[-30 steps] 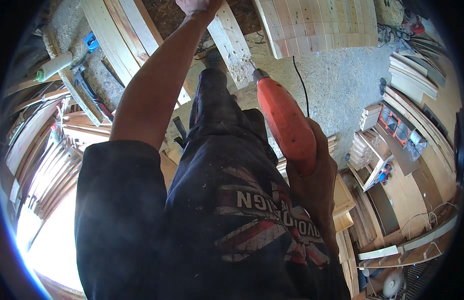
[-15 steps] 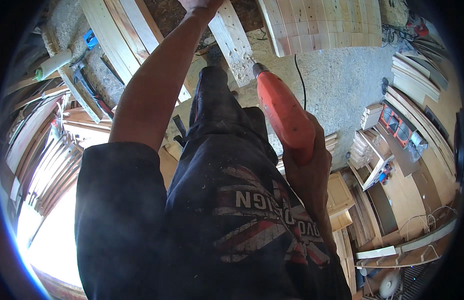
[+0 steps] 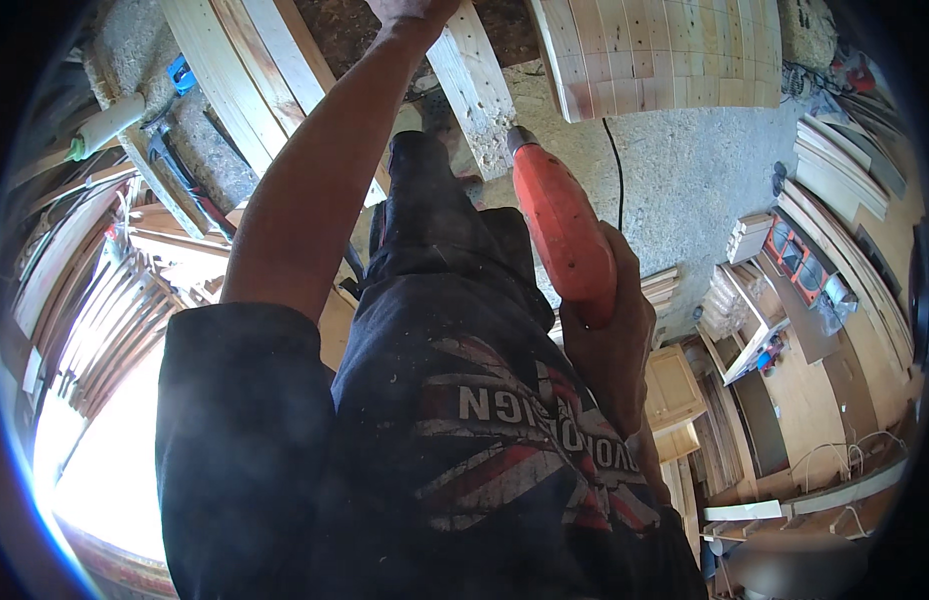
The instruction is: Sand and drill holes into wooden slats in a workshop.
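My right hand (image 3: 625, 310) is closed round the handle of an orange power drill (image 3: 565, 220). Its dark front end meets the edge of a pale wooden plank (image 3: 475, 90), close to the plank's near end. Rough holes and wood crumbs mark that end; the drill's tip is too small to make out. At the top edge, my left hand (image 3: 415, 10) is beside the far part of the same plank. The picture's edge cuts off its fingers, so its grip is hidden.
Right of the plank stands a panel of joined wooden strips (image 3: 665, 60); a black cord (image 3: 617, 170) hangs below it. Long boards (image 3: 225, 90) lie at the left, near a dark hammer-like tool (image 3: 180, 175). A wooden drawer-like box (image 3: 675, 390) and stacked timber are at the right.
The whole view has shifted a little. The drill stands slightly more upright, its front end still at the plank's edge, and my right hand has moved slightly left with it.
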Demonstrator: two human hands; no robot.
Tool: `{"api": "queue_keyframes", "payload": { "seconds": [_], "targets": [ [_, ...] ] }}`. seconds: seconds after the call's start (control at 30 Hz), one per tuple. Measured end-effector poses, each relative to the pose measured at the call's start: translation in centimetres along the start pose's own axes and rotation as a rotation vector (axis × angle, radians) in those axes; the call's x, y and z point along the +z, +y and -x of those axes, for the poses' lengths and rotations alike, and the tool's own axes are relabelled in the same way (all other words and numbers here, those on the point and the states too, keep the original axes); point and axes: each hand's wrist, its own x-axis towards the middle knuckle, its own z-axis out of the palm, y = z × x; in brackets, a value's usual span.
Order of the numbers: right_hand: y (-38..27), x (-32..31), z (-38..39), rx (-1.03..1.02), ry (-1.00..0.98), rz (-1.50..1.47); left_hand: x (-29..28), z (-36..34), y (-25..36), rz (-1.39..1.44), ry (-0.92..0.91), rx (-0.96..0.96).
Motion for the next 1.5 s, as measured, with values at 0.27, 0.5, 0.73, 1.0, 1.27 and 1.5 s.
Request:
{"api": "queue_keyframes", "payload": {
  "seconds": [0.27, 0.5, 0.73, 1.0, 1.27, 1.5],
  "targets": [
    [0.5, 0.3, -1.3, -0.065, 0.01, 0.065, 0.2, 0.0, 0.0, -0.015, 0.036, 0.021],
    [1.2, 0.3, -1.5, -0.04, -0.042, -0.037, -0.5, -0.1, 0.9, -0.054, -0.053, -0.04],
    [0.3, -0.3, 0.3, -0.066, -0.046, -0.02, -0.3, -0.7, 1.5, -0.167, -0.085, -0.096],
    [1.5, -3.4, 6.8, -0.032, 0.108, -0.017, 0.0, -0.6, 0.9, -0.089, -0.126, -0.099],
    [1.7, -2.2, 7.2, -0.022, 0.076, -0.033, 0.0, -0.7, 0.8, -0.096, -0.043, -0.065],
    [0.6, -2.2, 6.3, 0.041, 0.019, -0.009, -0.2, -0.6, 0.6, -0.102, -0.036, -0.034]
  ]
}}
